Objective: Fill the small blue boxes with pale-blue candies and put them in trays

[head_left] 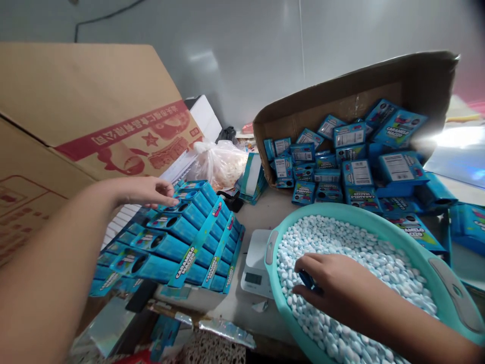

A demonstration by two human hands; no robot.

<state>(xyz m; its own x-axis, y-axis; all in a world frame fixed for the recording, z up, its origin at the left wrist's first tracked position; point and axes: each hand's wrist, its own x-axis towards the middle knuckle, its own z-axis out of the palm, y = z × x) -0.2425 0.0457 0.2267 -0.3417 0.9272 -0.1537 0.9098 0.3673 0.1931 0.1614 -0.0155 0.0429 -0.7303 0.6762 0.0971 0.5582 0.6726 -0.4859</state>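
Observation:
My left hand point(153, 192) is over the upper left of a stack of blue printed candy boxes point(170, 265). Its fingers are loosely bent and apart, with nothing seen between them; the fingertips are at a box edge, and contact is unclear. The stacked boxes have round dark holes near their near left ends. My right hand point(326, 283) is closed round a small dark blue object point(307, 279), mostly hidden by the fingers, low over the white and pale blue candies point(333, 232) that fill a turquoise tub point(278, 283).
A white scale point(257, 263) stands between stack and tub. Behind the tub, a cardboard carton point(295, 108) lies with many blue boxes point(356, 173) spilling out. A large printed carton point(94, 91) rises at left. Near the back are a clear plastic bag point(223, 164) and flat blue cartons point(252, 179).

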